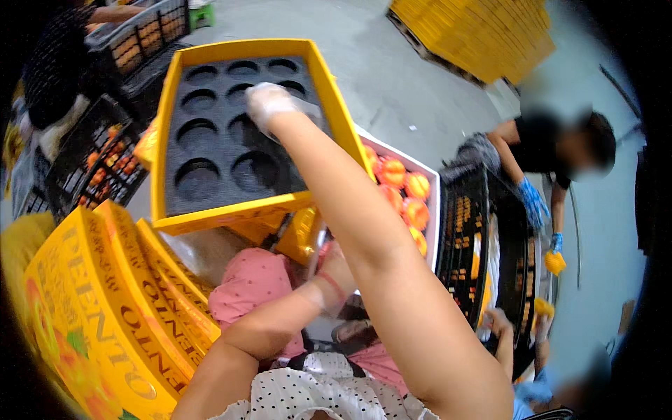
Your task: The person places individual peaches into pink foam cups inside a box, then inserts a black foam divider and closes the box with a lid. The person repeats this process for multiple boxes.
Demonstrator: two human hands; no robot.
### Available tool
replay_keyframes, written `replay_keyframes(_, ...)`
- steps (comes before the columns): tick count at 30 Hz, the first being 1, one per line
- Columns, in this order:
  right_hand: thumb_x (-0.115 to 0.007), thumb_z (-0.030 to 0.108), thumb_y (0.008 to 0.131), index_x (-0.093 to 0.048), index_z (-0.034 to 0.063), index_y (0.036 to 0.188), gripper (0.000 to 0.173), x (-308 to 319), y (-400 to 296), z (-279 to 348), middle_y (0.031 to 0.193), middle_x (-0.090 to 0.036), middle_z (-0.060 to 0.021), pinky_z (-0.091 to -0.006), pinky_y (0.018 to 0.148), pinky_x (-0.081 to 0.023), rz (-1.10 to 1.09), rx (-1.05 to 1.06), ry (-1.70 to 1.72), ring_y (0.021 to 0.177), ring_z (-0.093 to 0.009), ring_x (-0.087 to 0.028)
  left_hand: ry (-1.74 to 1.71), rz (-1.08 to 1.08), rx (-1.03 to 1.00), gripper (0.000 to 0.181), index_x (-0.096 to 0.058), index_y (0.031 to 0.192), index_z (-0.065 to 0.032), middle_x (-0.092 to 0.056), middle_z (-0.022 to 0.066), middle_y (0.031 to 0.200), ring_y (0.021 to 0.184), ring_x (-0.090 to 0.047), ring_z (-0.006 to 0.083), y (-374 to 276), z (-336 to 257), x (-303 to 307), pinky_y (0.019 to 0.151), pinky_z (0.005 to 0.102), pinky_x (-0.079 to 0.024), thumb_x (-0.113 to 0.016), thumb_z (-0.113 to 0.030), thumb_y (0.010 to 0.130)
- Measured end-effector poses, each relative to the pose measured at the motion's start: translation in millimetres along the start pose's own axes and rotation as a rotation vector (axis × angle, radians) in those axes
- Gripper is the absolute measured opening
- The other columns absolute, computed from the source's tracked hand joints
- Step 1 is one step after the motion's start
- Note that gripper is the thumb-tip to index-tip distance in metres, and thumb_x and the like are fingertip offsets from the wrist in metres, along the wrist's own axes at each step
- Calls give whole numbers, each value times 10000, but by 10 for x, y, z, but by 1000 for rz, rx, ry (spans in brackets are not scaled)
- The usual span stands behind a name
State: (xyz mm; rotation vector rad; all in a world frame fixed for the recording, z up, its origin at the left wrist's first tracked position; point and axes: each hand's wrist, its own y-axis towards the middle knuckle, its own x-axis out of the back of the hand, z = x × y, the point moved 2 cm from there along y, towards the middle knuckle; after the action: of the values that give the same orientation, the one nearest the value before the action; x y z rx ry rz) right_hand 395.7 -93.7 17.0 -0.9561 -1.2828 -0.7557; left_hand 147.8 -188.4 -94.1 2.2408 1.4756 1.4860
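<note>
Before me a yellow cardboard box (159,173) stands open, lined with a dark grey foam insert (220,113) with several round wells. My right hand (270,105), in a thin clear glove, reaches over the insert's middle wells; its fingers look curled, and whether they grip anything is hidden. Crossing beneath that forearm, my left hand (332,262) shows only in part, gloved, with a red band at the wrist. It is near the box's lower right corner and a shiny yellow wrapping (304,231). Several red-orange peaches (391,170) lie in a pale tray (434,199) to the right.
Printed yellow cartons (89,315) stand at lower left. Black crates (464,236) hold back the right side, where a co-worker in blue gloves (533,202) and another person's hands (499,320) work. A crate of fruit (113,157) and a yellow carton stack (472,37) lie beyond.
</note>
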Motion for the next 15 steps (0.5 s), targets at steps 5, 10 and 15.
replay_keyframes(5,-577,146,893,-540,63,1273,390,178,-1081,-329,1276,-565,-167,-411,987,-444,-594,293,465,1206,-330,-516,418,416,102,432,-620,1135,-49,-586,124,1155,1174,-460,299,-1,-29,-175,1009,478,-327,-623,-308,789)
replay_keyframes(10,-632,145,881,-683,24,934,142,-160,-2792,-1309,778,-657,-106,-327,687,-498,-572,-245,490,734,-218,-640,203,344,75,467,-583,1154,-26,-602,159,1090,1074,-562,305,49,-31,-88,939,430,-420,-649,-291,774)
replay_keyframes(15,-642,222,856,-631,7,1096,323,-1636,-3903,-2008,959,-656,-162,-348,783,-494,-366,-706,690,869,-247,-623,-247,406,-5,558,-480,1298,8,-599,175,1095,1011,-576,338,139,-266,-242,887,429,-455,-645,-163,794)
